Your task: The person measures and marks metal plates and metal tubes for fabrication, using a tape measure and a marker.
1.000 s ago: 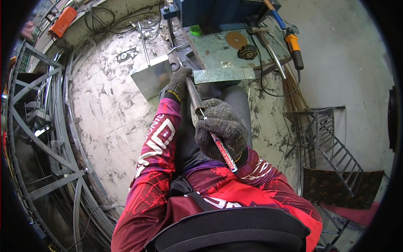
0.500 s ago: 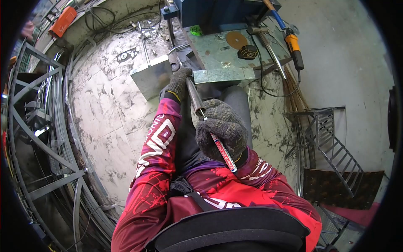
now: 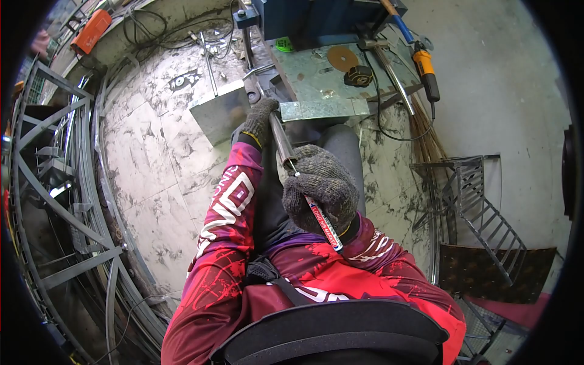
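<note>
A grey knitted glove covers my left hand (image 3: 260, 121), which is wrapped round a metal tube (image 3: 281, 139) beside the metal block at the workbench edge. My right hand (image 3: 322, 188), gloved as well, is closed round a red and white marker (image 3: 325, 224). The marker's long thin tip reaches the near open end of the tube; whether it touches the rim or sits inside cannot be made out. The tube slants from the bench down toward my right hand.
On the green workbench (image 3: 316, 88) lie a tan disc (image 3: 342, 58), a tape measure (image 3: 358, 76) and a hammer (image 3: 389, 61). An orange and black grinder (image 3: 426, 70) with a cable is at the right. Metal frames (image 3: 67, 267) stand at the left, a metal rack (image 3: 486, 213) at the right.
</note>
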A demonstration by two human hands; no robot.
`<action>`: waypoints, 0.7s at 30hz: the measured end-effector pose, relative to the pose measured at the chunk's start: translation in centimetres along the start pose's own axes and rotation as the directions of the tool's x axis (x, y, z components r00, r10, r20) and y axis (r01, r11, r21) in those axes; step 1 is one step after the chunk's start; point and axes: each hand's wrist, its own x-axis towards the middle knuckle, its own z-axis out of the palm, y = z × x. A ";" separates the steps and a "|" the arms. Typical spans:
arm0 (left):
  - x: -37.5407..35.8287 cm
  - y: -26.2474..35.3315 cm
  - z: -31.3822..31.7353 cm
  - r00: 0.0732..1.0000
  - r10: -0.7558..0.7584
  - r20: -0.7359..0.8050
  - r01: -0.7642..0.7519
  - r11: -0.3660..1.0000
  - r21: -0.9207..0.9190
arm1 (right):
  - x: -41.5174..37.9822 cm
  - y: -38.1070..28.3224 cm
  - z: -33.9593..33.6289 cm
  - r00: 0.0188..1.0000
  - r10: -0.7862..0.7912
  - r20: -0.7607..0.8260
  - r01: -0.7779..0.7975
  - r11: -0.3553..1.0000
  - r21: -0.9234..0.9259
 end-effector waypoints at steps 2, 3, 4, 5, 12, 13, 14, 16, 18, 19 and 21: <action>-0.6 0.2 0.3 1.000 0.010 -0.013 -0.010 1.000 0.001 | 0.1 0.0 0.0 1.000 0.000 0.000 0.000 1.000 0.010; -0.5 0.1 0.3 0.999 0.020 -0.026 -0.020 1.000 0.001 | 0.1 0.0 -0.1 1.000 0.000 -0.001 0.000 1.000 0.019; -0.4 0.0 0.2 0.999 0.021 -0.026 -0.021 1.000 0.001 | 0.0 0.0 0.0 1.000 -0.001 0.000 0.001 1.000 0.019; -0.4 -0.1 0.1 0.999 0.033 -0.008 -0.033 0.999 -0.007 | -0.1 0.1 0.0 1.000 -0.005 -0.003 0.005 1.000 0.024; -0.2 -0.1 0.1 0.999 0.041 -0.013 -0.041 0.999 -0.003 | -0.3 0.0 -0.4 1.000 0.001 0.029 -0.002 1.000 0.016; -0.3 -0.1 0.1 0.999 0.041 -0.014 -0.041 0.999 -0.003 | -0.3 0.0 -0.3 1.000 0.001 0.030 -0.002 1.000 0.017; -0.4 -0.1 0.2 0.999 0.045 -0.016 -0.045 0.999 -0.003 | -0.4 0.0 -0.3 1.000 0.007 0.014 -0.007 0.999 0.035; 0.9 -0.8 -0.7 0.999 0.048 -0.019 -0.048 0.999 -0.004 | -0.4 0.0 -0.2 1.000 0.013 -0.002 -0.013 0.999 0.052; 3.6 -2.3 -2.4 0.944 0.305 0.128 -0.326 0.920 0.218 | -0.4 -0.1 -0.1 1.000 0.007 -0.029 -0.006 0.999 0.041; 2.3 -1.5 -1.8 0.907 0.379 0.185 -0.418 0.865 0.277 | -0.4 0.0 -0.1 1.000 0.008 -0.029 -0.007 0.999 0.040; -0.3 -0.2 -0.1 0.994 0.113 -0.005 -0.112 0.990 0.085 | -0.6 0.2 -0.2 1.000 -0.005 -0.003 0.005 1.000 0.021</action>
